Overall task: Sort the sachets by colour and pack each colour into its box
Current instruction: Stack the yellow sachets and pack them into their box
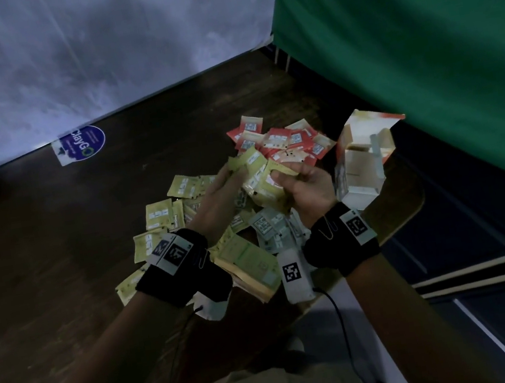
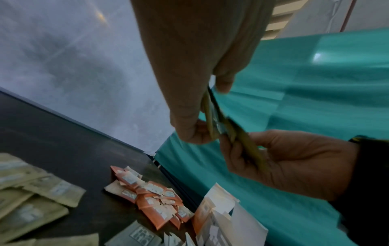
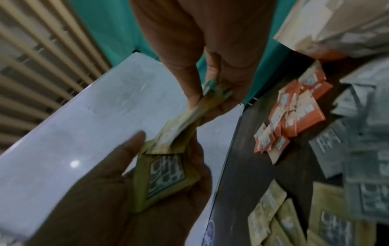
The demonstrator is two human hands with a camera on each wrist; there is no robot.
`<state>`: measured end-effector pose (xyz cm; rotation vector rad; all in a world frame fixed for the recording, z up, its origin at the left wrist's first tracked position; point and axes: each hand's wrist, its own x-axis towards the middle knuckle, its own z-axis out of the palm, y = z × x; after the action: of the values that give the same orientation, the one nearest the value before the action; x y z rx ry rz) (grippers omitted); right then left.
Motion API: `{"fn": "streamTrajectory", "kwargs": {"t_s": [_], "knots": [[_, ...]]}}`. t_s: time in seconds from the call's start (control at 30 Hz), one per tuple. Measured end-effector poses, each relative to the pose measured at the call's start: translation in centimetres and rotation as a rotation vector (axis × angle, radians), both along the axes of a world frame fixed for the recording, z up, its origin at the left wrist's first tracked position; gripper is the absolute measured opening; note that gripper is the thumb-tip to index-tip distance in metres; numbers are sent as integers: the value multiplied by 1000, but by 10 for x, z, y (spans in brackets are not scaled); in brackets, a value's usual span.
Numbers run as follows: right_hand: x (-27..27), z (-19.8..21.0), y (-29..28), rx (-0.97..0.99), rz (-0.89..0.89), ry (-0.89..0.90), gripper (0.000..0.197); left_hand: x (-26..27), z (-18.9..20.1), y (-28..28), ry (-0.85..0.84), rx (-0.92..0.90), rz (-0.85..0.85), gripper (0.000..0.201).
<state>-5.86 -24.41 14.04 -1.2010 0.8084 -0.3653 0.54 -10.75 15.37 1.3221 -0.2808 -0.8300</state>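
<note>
Both hands are raised over the dark table [image 1: 52, 241] and meet on a bunch of yellow sachets [image 1: 259, 180]. My left hand [image 1: 225, 179] pinches one yellow sachet [image 3: 166, 176] at its edge. My right hand [image 1: 282, 176] grips a small stack of yellow sachets [image 3: 210, 94] between thumb and fingers. The left wrist view has the left hand [image 2: 202, 126] pinching the sachets edge-on. More yellow sachets [image 1: 161, 213] lie spread on the left. A pile of red sachets [image 1: 283, 144] sits at the back. Pale grey-green sachets [image 1: 270, 225] lie under the hands.
An open orange and white box [image 1: 362, 159] stands at the table's right edge. A yellow box [image 1: 246, 262] lies on its side near me. A green cloth [image 1: 420, 46] hangs on the right, and a blue round sticker [image 1: 83, 146] is at the back.
</note>
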Motion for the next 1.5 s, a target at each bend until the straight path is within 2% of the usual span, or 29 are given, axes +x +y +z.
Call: {"fn": "streamTrajectory", "kwargs": {"t_s": [0.07, 0.2, 0.27, 0.33, 0.4, 0.5, 0.53, 0.6, 0.63, 0.73, 0.77, 0.83, 0.9, 0.93, 1.0, 1.07, 1.17, 1.23, 1.27, 1.3, 1.37, 1.43, 1.5], "knots": [[-4, 1, 4, 71, 39, -11, 21, -2, 0, -6, 6, -40, -5, 23], [-7, -5, 6, 62, 18, -9, 26, -5, -3, -16, -1, -33, 5, 30], [-11, -5, 5, 17, 24, 12, 18, -4, -7, -17, -5, -24, 28, 29], [-17, -4, 3, -83, 51, 2, 11, -4, -8, -18, 12, -98, 57, 36], [-22, 4, 1, -191, 19, -96, 15, -2, -7, -17, 39, -166, 91, 44], [-23, 8, -4, -384, -1, -373, 15, -3, -6, -15, 145, -67, 63, 30], [-22, 4, -3, -481, 61, -407, 13, -5, -6, -14, 191, -17, 2, 36], [-22, -7, 1, -656, 311, -390, 16, -8, -4, -15, 267, 7, -78, 51], [-23, -14, 1, -721, 440, -371, 18, -8, -3, -16, 288, -3, -80, 50], [-25, -20, -4, -772, 656, -262, 33, -4, -5, -13, 283, 61, -8, 21], [-25, -18, -6, -792, 669, -203, 44, -2, -6, -9, 292, 87, 22, 20], [-23, -12, -3, -964, 635, -89, 77, -2, -7, -3, 292, 113, 22, 28], [-16, -9, 3, -1041, 700, 19, 108, -8, -5, -1, 253, 179, -75, 34], [-13, -10, 7, -1019, 749, 38, 111, -12, -4, -1, 222, 211, -128, 36], [-7, -18, 12, -940, 800, 5, 92, -18, 1, -2, 115, 291, -223, 36], [-7, -25, 11, -887, 760, 18, 69, -17, 2, 2, -1, 346, -309, 35], [-13, -30, 3, -806, 610, 90, 69, -6, 7, 20, -55, 381, -419, 22], [-19, -31, -5, -790, 524, 113, 69, 10, -1, 42, -134, 423, -446, 36], [-23, -31, -9, -773, 493, 117, 66, 21, -10, 55, -202, 484, -415, 46], [-26, -33, -13, -750, 469, 125, 63, 31, -23, 68, -288, 575, -365, 47], [-32, -34, -16, -727, 458, 157, 61, 45, -50, 96, -485, 843, -300, 38], [-35, -37, -15, -714, 509, 186, 67, 44, -77, 112, -653, 1059, -435, 51], [-36, -39, -8, -728, 562, 210, 70, 30, -99, 114, -714, 1184, -609, 82]]}}
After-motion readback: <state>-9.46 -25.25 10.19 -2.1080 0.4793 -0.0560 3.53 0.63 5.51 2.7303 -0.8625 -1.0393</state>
